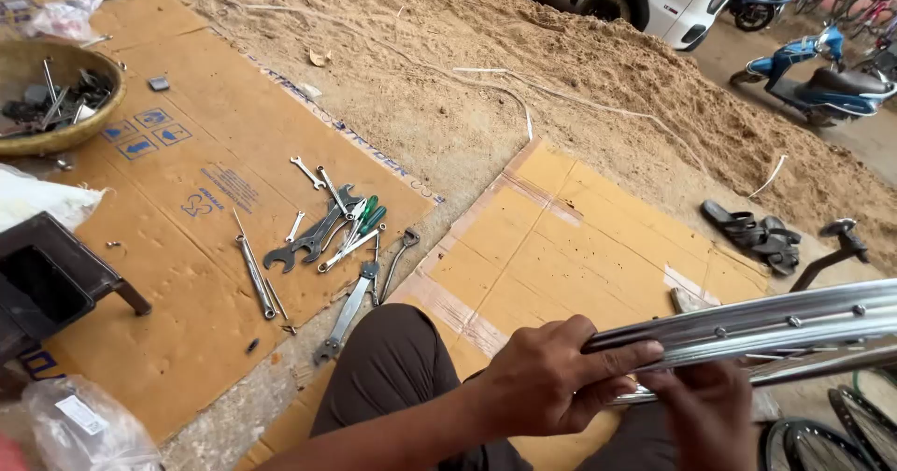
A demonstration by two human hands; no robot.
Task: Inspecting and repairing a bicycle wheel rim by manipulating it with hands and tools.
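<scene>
A shiny chrome bicycle wheel rim [775, 323] with thin spokes reaches in from the right edge, over my lap. My left hand [551, 378] grips its near end, thumb on top and fingers wrapped under. Just to the right, my right hand [705, 410] is below the rim, blurred, with its fingers bunched up against the rim's inner side. I sit on a taped cardboard sheet [570, 247], my knee in dark trousers [392, 368] pointing left.
Several spanners and green-handled screwdrivers [327, 233] lie on a second cardboard sheet [187, 153] to the left. Farther left are a basket of metal parts [56, 97] and a black stool [56, 279]. Sandals [757, 233], sand, a scooter [822, 78] and tyres [841, 434] lie right.
</scene>
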